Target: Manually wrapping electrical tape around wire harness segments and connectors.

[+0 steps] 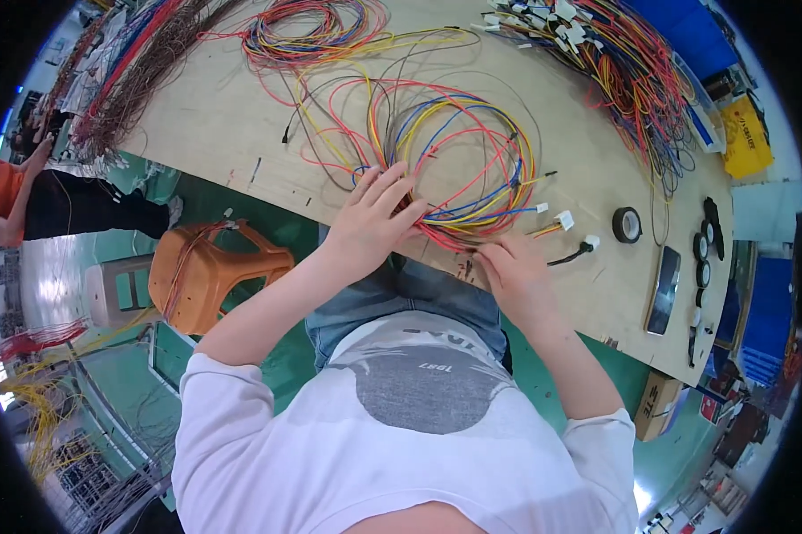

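Note:
A loose coil of red, yellow, blue and dark wires (477, 212) lies at the near edge of the wooden table. My left hand (372, 218) rests over the coil's left side, its fingers stretched and spread across the wires. At the coil's near edge, my right hand (515, 271) has its thumb and fingers closed on the wire bundle; the fingertips are partly hidden. White connectors (563, 220) stick out from the coil's right side. Close to my right hand, a black-sleeved lead (572, 255) ends in a white plug.
A second wire coil (307, 40) lies farther back. Wire bundles (138, 67) hang over the left end, and a harness pile (615, 76) fills the far right. Black tape (627, 225) and a phone (664, 289) lie to the right. An orange stool (187, 280) stands left; a person's arm (18, 200) shows beyond.

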